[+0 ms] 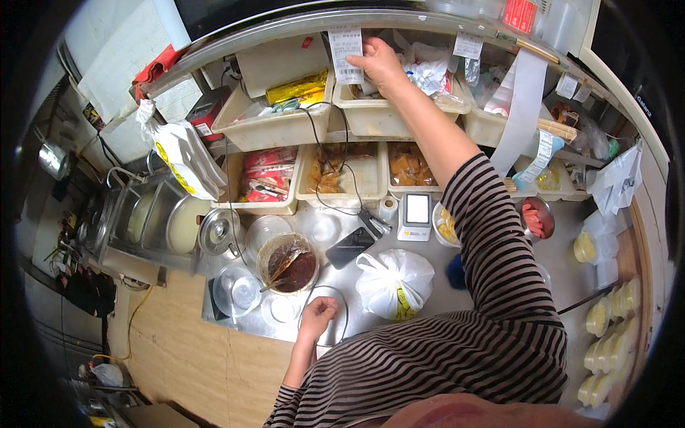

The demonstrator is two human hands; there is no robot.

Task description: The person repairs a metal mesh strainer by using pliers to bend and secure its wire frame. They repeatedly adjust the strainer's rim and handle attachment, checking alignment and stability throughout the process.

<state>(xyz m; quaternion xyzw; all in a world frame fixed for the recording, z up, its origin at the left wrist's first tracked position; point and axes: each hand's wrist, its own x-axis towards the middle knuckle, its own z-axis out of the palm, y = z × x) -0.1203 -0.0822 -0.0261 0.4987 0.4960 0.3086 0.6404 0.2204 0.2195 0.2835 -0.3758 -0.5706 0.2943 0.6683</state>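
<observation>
My right arm stretches straight up and forward, its grip (378, 63) pinched shut at the fingertips. My left grip (319, 312) rests low, fingers curled loosely inward.

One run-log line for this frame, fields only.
right hand: raised, fingers on paper slip at shelf edge | left hand: resting on steel counter near sauce tub | tied white bag between arms

Steel counter (457, 296), wooden floor (193, 357)
</observation>
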